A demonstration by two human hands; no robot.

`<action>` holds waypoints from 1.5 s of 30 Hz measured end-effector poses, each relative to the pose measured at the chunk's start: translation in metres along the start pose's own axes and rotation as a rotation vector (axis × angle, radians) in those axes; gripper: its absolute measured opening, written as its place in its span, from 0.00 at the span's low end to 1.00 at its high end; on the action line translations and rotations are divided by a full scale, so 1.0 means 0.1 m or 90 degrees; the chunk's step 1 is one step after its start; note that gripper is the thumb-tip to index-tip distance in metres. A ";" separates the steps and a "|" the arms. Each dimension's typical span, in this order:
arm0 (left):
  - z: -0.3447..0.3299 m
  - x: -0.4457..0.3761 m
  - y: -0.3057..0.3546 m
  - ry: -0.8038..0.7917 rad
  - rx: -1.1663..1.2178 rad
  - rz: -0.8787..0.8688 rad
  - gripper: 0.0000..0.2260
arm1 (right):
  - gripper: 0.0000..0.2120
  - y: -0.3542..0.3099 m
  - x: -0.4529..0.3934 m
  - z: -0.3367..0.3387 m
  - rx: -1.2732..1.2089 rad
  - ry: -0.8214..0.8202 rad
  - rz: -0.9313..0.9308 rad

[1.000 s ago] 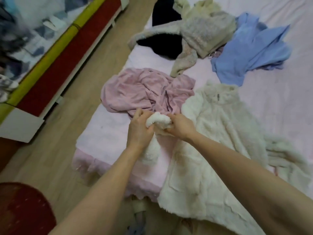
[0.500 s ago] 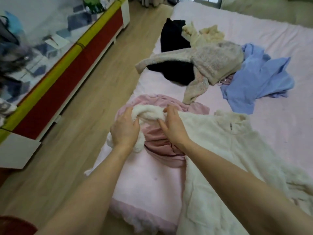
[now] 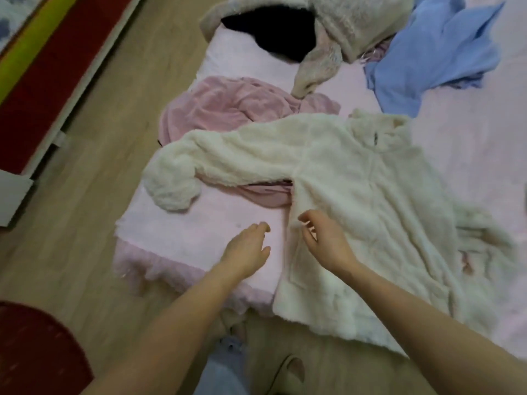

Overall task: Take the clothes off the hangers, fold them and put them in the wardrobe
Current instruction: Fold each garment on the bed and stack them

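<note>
A fluffy white jacket (image 3: 370,195) lies spread on the pink bed (image 3: 216,218), its left sleeve (image 3: 216,166) stretched out over a crumpled pink garment (image 3: 228,109). My left hand (image 3: 248,249) hovers over the bare sheet beside the jacket's side edge, fingers loosely curled, holding nothing. My right hand (image 3: 325,238) is over the jacket's left side below the armpit, fingers relaxed, gripping nothing. Further back lie a grey fuzzy sweater (image 3: 356,21), a black garment (image 3: 276,32) and a blue garment (image 3: 433,55).
Wooden floor (image 3: 99,138) runs along the bed's left side. A low cabinet with a red and yellow front (image 3: 37,67) stands at the far left. A dark red rug (image 3: 37,352) lies at the bottom left. My legs and a slipper (image 3: 288,372) show below.
Both hands held the white sleeve's cuff and carried it out to the left; now they have let go and drawn back toward me, and the sleeve lies extended over the pink garment.
</note>
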State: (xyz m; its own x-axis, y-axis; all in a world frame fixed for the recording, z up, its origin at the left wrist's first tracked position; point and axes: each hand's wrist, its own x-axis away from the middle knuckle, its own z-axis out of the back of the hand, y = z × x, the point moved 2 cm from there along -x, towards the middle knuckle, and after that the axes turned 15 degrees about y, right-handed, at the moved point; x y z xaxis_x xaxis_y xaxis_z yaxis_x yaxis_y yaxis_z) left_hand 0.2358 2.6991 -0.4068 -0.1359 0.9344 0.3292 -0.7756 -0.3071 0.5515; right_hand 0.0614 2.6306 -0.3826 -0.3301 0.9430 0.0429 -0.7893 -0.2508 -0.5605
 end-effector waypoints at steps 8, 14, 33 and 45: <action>-1.34 1.01 0.12 -0.040 -0.165 -0.053 0.51 | 0.25 0.81 1.44 -0.12 0.185 -0.189 0.077; -1.79 0.97 0.18 0.149 -0.017 -0.111 0.33 | 0.41 1.15 1.84 -0.32 0.260 -0.216 0.040; -1.43 0.89 0.21 0.158 0.561 0.508 0.11 | 0.13 1.06 1.56 -0.15 -0.086 0.090 -0.190; -0.86 1.45 -0.10 0.333 0.053 -0.136 0.23 | 0.08 0.79 1.85 -0.30 0.114 0.074 0.157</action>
State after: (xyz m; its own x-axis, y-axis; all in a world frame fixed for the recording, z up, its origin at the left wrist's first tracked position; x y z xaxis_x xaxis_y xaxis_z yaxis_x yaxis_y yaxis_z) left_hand 0.1712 2.8533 -0.4305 -0.2851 0.9356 -0.2084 -0.7708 -0.0946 0.6300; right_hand -0.0464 2.7919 -0.4438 -0.4696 0.8650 -0.1768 -0.7748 -0.4997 -0.3872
